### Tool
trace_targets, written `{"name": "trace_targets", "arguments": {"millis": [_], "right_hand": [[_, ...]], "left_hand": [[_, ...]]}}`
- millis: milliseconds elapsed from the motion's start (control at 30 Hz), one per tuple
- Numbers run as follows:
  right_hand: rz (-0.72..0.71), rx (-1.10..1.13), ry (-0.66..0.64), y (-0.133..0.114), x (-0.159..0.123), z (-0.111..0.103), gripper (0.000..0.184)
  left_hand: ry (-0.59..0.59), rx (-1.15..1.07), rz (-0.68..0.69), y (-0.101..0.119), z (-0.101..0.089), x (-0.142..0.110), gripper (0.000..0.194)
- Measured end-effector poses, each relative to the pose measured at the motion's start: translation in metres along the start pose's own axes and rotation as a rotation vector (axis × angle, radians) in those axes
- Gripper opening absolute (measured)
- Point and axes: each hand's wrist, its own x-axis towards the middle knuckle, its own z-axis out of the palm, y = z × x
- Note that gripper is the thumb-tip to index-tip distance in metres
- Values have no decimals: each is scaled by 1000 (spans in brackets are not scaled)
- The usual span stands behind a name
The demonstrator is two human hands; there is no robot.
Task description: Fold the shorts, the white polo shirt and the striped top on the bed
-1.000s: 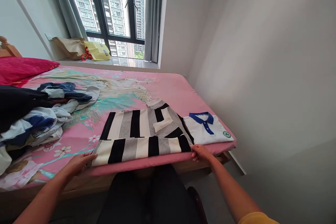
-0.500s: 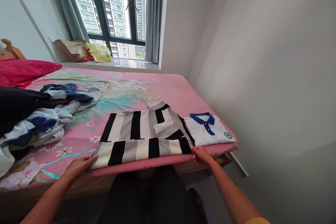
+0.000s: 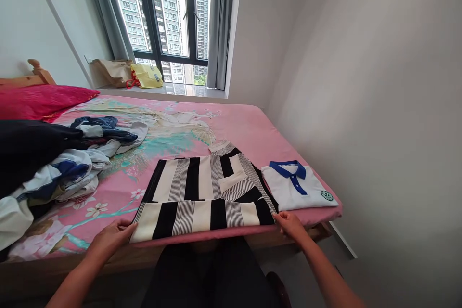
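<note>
A striped black-and-cream shirt (image 3: 202, 180) lies partly folded at the near edge of the bed, its collar toward the upper right. One sleeve is bent over the body, and a long strip along the near side is folded inward. My left hand (image 3: 111, 237) pinches the near left corner of that strip at the hem. At the strip's other end, my right hand (image 3: 289, 224) pinches the near right corner by the shoulder. Just right of the striped shirt sits a folded white polo shirt (image 3: 288, 192) with a blue collar and a round green badge.
A heap of loose clothes (image 3: 72, 168) covers the left of the pink flowered bed sheet (image 3: 238, 122). Behind it lies a red pillow (image 3: 46, 98). A brown paper bag (image 3: 113, 71) and a yellow bag (image 3: 147, 76) rest on the windowsill. A wall rises on the right.
The whole view has shifted, so the bed and clothes appear a little further right and lower. Both hands keep their pinch on the striped shirt, whose fold looks the same.
</note>
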Motion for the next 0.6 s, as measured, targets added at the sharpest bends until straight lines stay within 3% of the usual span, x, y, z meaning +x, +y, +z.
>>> {"name": "trace_targets", "arguments": {"millis": [100, 200, 267, 367, 433, 500, 600], "right_hand": [[-134, -83, 246, -17, -11, -6, 31], [-365, -79, 372, -47, -20, 6, 30], [-526, -50, 335, -71, -22, 23, 28], [-724, -83, 273, -103, -15, 53, 23], [-807, -127, 247, -117, -6, 69, 23], [-837, -186, 221, -126, 6, 82, 24], [-847, -316, 176, -131, 30, 93, 32]], "left_hand": [[183, 11, 55, 20, -3, -13, 46], [331, -98, 358, 69, 16, -34, 31], [261, -177, 618, 115, 39, -50, 26], [3, -166, 937, 187, 76, -63, 35], [-130, -95, 1072, 225, 95, -62, 43], [-182, -5, 1107, 249, 110, -52, 49], [-169, 131, 986, 256, 131, -31, 47]]}}
